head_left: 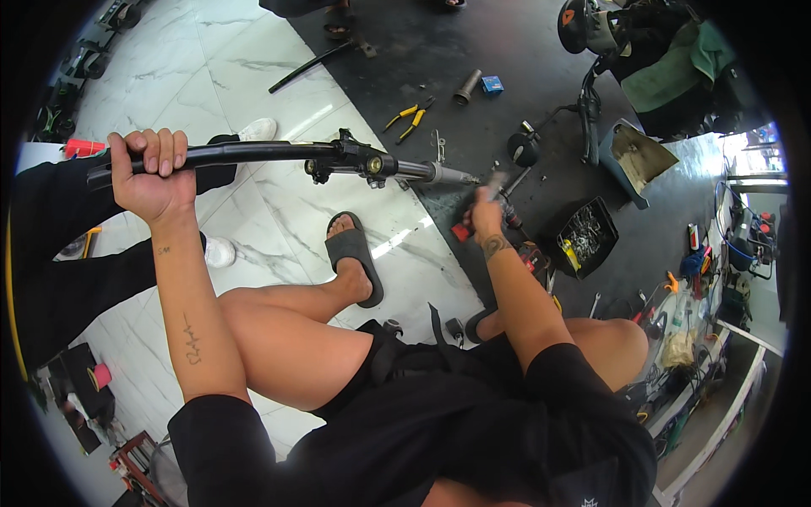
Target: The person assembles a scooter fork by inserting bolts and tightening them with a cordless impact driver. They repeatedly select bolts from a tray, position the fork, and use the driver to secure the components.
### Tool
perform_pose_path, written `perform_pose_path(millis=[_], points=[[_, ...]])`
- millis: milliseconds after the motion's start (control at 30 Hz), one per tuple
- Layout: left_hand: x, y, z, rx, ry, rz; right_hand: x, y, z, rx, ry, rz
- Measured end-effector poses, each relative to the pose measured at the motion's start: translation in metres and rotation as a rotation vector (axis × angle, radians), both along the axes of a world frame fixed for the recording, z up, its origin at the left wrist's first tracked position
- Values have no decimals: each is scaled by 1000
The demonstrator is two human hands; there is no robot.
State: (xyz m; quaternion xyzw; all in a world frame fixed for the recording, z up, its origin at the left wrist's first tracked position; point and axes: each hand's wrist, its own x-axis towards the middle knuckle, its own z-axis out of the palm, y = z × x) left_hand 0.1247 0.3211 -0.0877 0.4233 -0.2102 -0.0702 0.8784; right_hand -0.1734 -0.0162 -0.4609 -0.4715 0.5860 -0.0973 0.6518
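Note:
My left hand (156, 182) is closed round the left end of a long black metal tube (245, 153), held roughly level above the floor. A clamp block (365, 160) with bolts sits midway along it. Beyond the clamp, a silver shaft (435, 173) narrows to a threaded-looking tip on the right. Just by that tip is my right hand (486, 215), its fingers curled and partly smeared by motion. A blurred, light-coloured object (500, 182) shows at its top, and a red piece (460, 231) shows at its left. What it grips is unclear.
Yellow-handled pliers (410, 117), a metal cylinder (467, 87) and a small blue box (492, 84) lie on the dark mat. A black tray (587, 241) of small metal parts is at right. Another person's white shoes (221, 252) are at left; a motorbike (676, 80) is far right.

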Motion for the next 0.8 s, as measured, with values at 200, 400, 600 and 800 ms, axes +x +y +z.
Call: perform_pose_path(millis=[200, 400, 600, 800], points=[[-9, -6, 5, -7, -22, -21, -15, 33, 3, 89, -182, -309], [-18, -16, 14, -27, -6, -34, -11, 14, 18, 252, -89, 59], [-54, -100, 33, 104, -57, 103, -36, -1, 38, 330, -251, -90], [-117, -214, 75, 171, -246, 248, -92, 8, 110, 154, 74, 124]])
